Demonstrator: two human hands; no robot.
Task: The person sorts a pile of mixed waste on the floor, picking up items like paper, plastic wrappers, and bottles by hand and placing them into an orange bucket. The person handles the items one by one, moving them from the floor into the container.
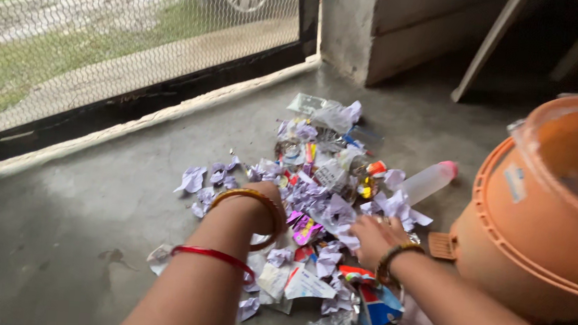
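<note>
Reaching into the heap of crumpled lilac paper scraps and wrappers (pixel 313 206), both hands are seen. Left hand (pixel 269 199) is buried further in, grip unreadable; right hand (pixel 372 236) lies flat, unclenched, on the near-right edge.

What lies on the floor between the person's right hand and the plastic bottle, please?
In the head view, crumpled pale purple paper scraps lie between the right hand and the plastic bottle.

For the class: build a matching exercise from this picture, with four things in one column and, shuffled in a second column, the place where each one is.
Things:
1. orange plastic bin
2. clear plastic bottle with pink cap
3. thin red bangle
4. wire mesh screen

Places:
A. on the left forearm
B. upper left, behind the floor
C. far right, tipped
D. lying at the litter pile's right edge

Pairs: 1-C, 2-D, 3-A, 4-B
</note>
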